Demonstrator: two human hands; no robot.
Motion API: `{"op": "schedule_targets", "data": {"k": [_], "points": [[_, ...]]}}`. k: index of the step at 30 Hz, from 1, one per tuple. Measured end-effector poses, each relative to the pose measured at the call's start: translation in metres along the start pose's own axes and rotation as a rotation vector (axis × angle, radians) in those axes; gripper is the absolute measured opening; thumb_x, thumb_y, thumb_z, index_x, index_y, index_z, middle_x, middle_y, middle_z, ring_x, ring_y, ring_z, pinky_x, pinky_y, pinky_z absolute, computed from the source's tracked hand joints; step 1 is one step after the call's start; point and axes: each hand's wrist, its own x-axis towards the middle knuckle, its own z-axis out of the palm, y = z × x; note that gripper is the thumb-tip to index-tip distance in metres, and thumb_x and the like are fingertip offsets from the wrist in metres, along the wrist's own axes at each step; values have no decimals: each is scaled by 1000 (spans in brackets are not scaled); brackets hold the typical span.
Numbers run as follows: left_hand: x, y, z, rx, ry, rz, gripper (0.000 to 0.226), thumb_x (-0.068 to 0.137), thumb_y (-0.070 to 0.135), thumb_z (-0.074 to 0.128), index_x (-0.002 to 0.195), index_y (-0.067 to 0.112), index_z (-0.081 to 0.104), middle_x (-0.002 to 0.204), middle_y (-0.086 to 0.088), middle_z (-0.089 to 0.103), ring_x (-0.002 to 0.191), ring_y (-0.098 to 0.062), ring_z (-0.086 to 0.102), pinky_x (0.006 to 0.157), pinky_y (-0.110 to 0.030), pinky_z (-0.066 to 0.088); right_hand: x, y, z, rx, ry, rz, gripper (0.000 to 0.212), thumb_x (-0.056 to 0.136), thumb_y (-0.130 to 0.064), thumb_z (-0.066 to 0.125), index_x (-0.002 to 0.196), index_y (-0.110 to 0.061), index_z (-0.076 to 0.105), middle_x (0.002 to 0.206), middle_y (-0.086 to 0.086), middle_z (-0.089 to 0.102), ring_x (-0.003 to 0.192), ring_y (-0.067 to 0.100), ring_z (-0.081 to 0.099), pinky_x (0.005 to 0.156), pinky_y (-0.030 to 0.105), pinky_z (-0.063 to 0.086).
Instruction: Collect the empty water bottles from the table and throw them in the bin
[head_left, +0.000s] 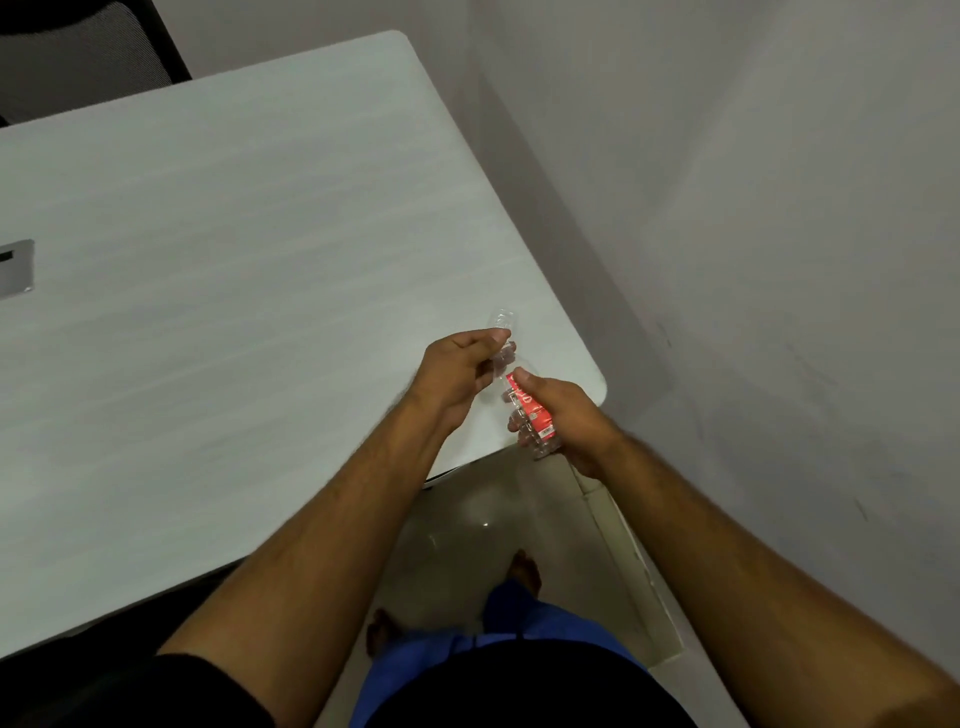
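Over the table's near corner (582, 384), right hand (569, 421) curled round a clear bottle (530, 410) at its red label; left hand (457, 374) pinched the neck end. Beyond, pale tabletop, metal cable hatch (15, 267), chair back (78, 52).

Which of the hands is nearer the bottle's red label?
Right. The right hand grips the bottle at its red label; the left hand pinches near the neck.
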Motion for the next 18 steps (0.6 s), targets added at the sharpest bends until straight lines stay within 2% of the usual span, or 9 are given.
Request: {"op": "schedule_targets", "data": {"k": [3, 6, 7, 9, 10, 12, 14, 16, 18], "points": [[11, -9, 9, 34, -29, -31, 17, 94, 15, 66, 107, 5, 73, 105, -14, 75, 97, -23, 72, 100, -40, 54, 9, 13, -17, 242, -199, 113, 58, 98, -60, 46, 124, -10, 59, 85, 10, 69, 63, 16, 64, 54, 25, 54], [26, -15, 12, 224, -12, 24, 21, 97, 22, 63, 110, 8, 74, 110, -11, 75, 102, -24, 72, 100, -40, 55, 20, 20, -26, 328, -213, 170, 57, 99, -62, 44, 119, -11, 59, 83, 9, 67, 61, 14, 62, 52, 22, 53], [34, -16, 8, 392, 13, 112, 23, 98, 21, 61, 111, 8, 74, 112, -11, 75, 105, -25, 71, 100, -40, 55, 24, 21, -28, 317, -179, 166, 57, 98, -62, 46, 117, -11, 60, 84, 8, 67, 63, 14, 62, 53, 23, 53], [56, -14, -5, 900, 59, 363, 28, 97, 12, 55, 119, 8, 72, 122, -11, 72, 114, -27, 66, 102, -37, 51, 31, 19, -33, 245, -34, 132, 54, 97, -62, 48, 114, -12, 63, 89, 8, 70, 69, 16, 66, 59, 28, 56], [68, -14, -12, 1150, 37, 481, 33, 95, 9, 55, 125, 10, 69, 127, -11, 70, 118, -28, 64, 103, -37, 49, 35, 19, -35, 211, 41, 118, 51, 98, -60, 48, 112, -14, 64, 91, 8, 71, 72, 17, 67, 63, 30, 57], [87, -16, -22, 1572, -70, 629, 46, 91, 19, 65, 137, 15, 59, 138, -12, 62, 126, -32, 58, 105, -39, 46, 44, 16, -38, 191, 105, 102, 44, 100, -57, 47, 106, -16, 63, 90, 8, 71, 74, 18, 67, 65, 31, 58], [101, -22, -24, 1894, -191, 693, 65, 93, 32, 67, 152, 21, 39, 158, -15, 38, 144, -35, 39, 117, -42, 36, 53, 15, -38, 198, 121, 116, 42, 100, -56, 46, 104, -17, 62, 91, 7, 71, 74, 18, 68, 63, 28, 59], [108, -24, -20, 2091, -309, 662, 76, 95, 34, 64, 158, 24, 23, 168, -15, 12, 153, -34, 18, 123, -42, 23, 65, 17, -35, 177, 164, 125, 48, 98, -58, 48, 113, -15, 63, 101, 10, 73, 81, 20, 70, 65, 30, 61], [114, -22, -15, 2181, -326, 651, 76, 94, 37, 64, 157, 24, 23, 168, -16, 5, 154, -34, 16, 122, -42, 22, 75, 21, -30, 160, 216, 135, 55, 97, -59, 51, 126, -14, 60, 114, 11, 71, 93, 25, 71, 74, 34, 62]]}}
